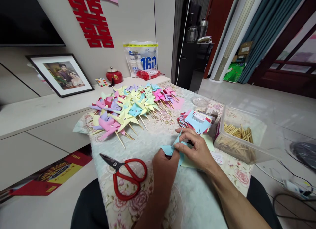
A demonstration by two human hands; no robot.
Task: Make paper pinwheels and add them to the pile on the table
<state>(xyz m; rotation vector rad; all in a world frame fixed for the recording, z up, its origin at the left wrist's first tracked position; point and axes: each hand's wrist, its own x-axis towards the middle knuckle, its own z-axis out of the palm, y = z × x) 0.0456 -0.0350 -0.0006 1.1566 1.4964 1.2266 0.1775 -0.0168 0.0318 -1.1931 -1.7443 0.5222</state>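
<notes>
A light-blue paper pinwheel (168, 150), partly folded, is held between my two hands above the table. My left hand (166, 161) is closed around its lower part, fingers curled and thumb on the paper. The fingers of my right hand (194, 146) pinch the paper near its middle from the right. Left of my hands lie red-handled scissors (127, 176) with the blades apart. Beyond my right hand sits a stack of coloured paper pieces (190, 122). Finished pinwheels (135, 110) on wooden sticks are piled at the far left of the table.
A clear plastic box (237, 150) of short wooden sticks (240, 133) stands at the right table edge. A floral cloth (197, 196) covers the table. Behind, a white cabinet (37, 115) bears a framed photo (65, 76), a red jar (115, 76) and a bag of cups (142, 58).
</notes>
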